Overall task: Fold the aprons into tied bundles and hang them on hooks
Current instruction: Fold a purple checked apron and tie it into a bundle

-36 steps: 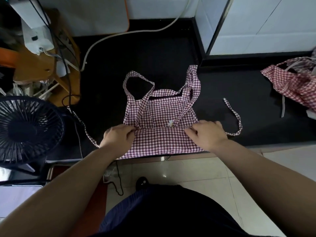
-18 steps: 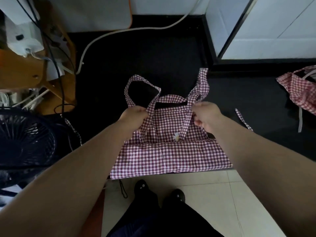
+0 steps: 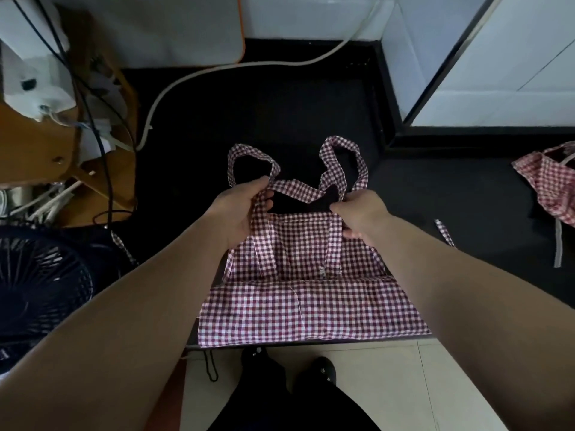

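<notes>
Moved: left hand [image 3: 239, 213] and right hand [image 3: 362, 219] go up from fold to straps [image 3: 334, 241].
Grip: each pinches one gingham apron [image 3: 305, 306] strap.
Tip: we pull both evenly.

No lettering, label, brand or number can be read. The checked apron [image 3: 311, 306] shows only its pattern, and the white device [image 3: 34, 88] at the left is too blurred to tell.

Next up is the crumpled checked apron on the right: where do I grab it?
Take the crumpled apron by its bunched left edge, coming from the left over the black counter. That fold is nearest; the rest runs out of view, and its pale strap alone would likely drag.
</notes>
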The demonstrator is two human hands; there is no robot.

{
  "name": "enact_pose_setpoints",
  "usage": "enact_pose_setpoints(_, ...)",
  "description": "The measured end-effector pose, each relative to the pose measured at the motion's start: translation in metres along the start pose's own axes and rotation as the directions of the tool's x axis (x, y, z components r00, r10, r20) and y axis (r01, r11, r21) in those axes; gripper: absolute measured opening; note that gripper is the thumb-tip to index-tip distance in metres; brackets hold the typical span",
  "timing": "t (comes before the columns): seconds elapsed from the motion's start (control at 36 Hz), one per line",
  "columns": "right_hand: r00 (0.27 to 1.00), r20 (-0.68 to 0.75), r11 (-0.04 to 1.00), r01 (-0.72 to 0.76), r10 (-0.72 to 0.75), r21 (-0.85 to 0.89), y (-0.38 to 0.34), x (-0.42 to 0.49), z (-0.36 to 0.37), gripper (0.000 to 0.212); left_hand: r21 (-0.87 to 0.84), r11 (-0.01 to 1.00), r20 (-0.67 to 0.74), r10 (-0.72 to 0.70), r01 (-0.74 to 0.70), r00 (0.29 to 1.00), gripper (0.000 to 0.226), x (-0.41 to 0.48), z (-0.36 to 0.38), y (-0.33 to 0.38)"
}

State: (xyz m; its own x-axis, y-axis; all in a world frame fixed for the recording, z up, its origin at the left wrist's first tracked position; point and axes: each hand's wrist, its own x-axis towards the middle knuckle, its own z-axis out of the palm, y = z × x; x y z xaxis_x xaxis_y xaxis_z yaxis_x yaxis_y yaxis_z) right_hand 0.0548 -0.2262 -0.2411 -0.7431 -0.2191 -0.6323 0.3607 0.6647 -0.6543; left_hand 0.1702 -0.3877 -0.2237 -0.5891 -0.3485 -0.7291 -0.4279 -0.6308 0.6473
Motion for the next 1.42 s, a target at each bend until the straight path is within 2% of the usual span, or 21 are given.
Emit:
enact_pose_setpoints(0.03,1.0,0.027,1.0,-0.014,0.013,0.026,-0.005,-0.002,0.0,0.003,0.008,1.0,-0.004,0.003,-0.003,1.0,0.015,0.001,0.0,0.002)
enact_pose_setpoints(0.08,0.997,0.083,0.994,-0.013,0.004,0.109,-0.012,0.0,0.0,0.013,0.031,0.999,-0.008,0.03,-0.03,1.0,0.014,0.004,-0.001,0.005)
enact_pose_setpoints(0.14,0.987,0.157,0.95,-0.02,-0.031,0.31,-0.02,-0.002,-0.002,0.024,0.016,0.998,0.014,0.067,-0.067,0.998,0.015,0.005,0.0,0.01)
enact_pose_setpoints(0.19,0.945,0.315,0.863,-0.082,-0.092,0.499,-0.027,-0.008,-0.007,0.021,-0.023,0.996,0.052,0.09,-0.089,0.995,0.019,0.003,0.003,0.014)
enact_pose_setpoints(0.25,0.889,0.443,0.849,-0.141,-0.118,0.508,-0.033,-0.015,-0.014,0.016,-0.049,0.993,0.091,0.11,-0.106,0.99,0.022,-0.001,0.003,0.019)
enact_pose_setpoints(0.31,0.863,0.489,0.88,-0.13,-0.126,0.457,-0.039,-0.017,-0.019,0.017,0.001,0.991,0.138,0.13,-0.131,0.982,0.027,-0.001,0.001,0.024)
enact_pose_setpoints(0.36,0.88,0.457,0.904,-0.083,-0.132,0.42,-0.044,-0.018,-0.02,0.019,0.101,0.981,0.132,0.152,-0.166,0.98,0.026,0.002,-0.002,0.025)
enact_pose_setpoints(0.42,0.908,0.394,0.908,-0.039,-0.142,0.417,-0.047,-0.017,-0.021,0.019,0.134,0.971,0.034,0.194,-0.197,0.98,0.014,0.007,-0.006,0.025)
enact_pose_setpoints(0.56,0.938,0.303,0.781,-0.061,-0.167,0.621,-0.047,-0.008,-0.031,0.018,0.013,0.968,-0.157,0.25,-0.251,0.955,0.019,0.016,-0.014,0.028)
enact_pose_setpoints(0.72,0.958,0.249,0.712,-0.078,-0.139,0.698,-0.042,-0.004,-0.037,0.023,-0.018,0.969,-0.174,0.241,-0.248,0.955,0.029,0.018,-0.016,0.029)
enact_pose_setpoints(0.89,0.973,0.188,0.832,0.007,-0.133,0.555,-0.053,0.001,-0.039,0.022,0.024,0.964,-0.138,0.267,-0.266,0.954,0.015,0.017,-0.012,0.045)
enact_pose_setpoints(1.06,0.947,0.247,0.806,0.018,-0.203,0.591,-0.084,0.003,-0.046,0.042,0.194,0.923,-0.044,0.346,-0.332,0.937,0.021,0.015,-0.002,0.072)
enact_pose_setpoints(1.11,0.947,0.21,0.828,0.09,-0.244,0.554,-0.092,0.003,-0.047,0.034,0.178,0.914,0.012,0.369,-0.366,0.929,0.018,0.014,0.002,0.081)
enact_pose_setpoints(1.17,0.947,0.119,0.85,0.206,-0.298,0.485,-0.098,0.003,-0.047,0.015,0.147,0.902,0.034,0.405,-0.406,0.914,0.013,0.013,0.007,0.088)
enact_pose_setpoints(1.25,0.917,-0.026,0.825,0.37,-0.398,0.427,-0.1,0.001,-0.046,0.024,0.211,0.867,0.0,0.461,-0.451,0.887,0.011,0.012,0.013,0.092)
enact_pose_setpoints(1.31,0.91,-0.048,0.82,0.393,-0.411,0.417,-0.097,0.005,-0.045,0.01,0.337,0.809,0.02,0.506,-0.482,0.862,0.012,0.013,0.012,0.091)
enact_pose_setpoints(1.33,0.918,-0.051,0.84,0.382,-0.394,0.384,-0.096,0.007,-0.046,0.006,0.448,0.743,0.057,0.532,-0.498,0.845,0.014,0.016,0.01,0.09)
enact_pose_setpoints(1.36,0.928,-0.047,0.878,0.366,-0.37,0.31,-0.094,0.01,-0.046,0.022,0.581,0.649,0.101,0.542,-0.492,0.834,0.014,0.015,0.008,0.09)
enact_pose_setpoints(1.42,0.935,-0.068,0.933,0.353,-0.349,0.066,-0.085,0.014,-0.047,0.056,0.798,0.438,0.14,0.535,-0.415,0.833,0.036,0.017,0.001,0.087)
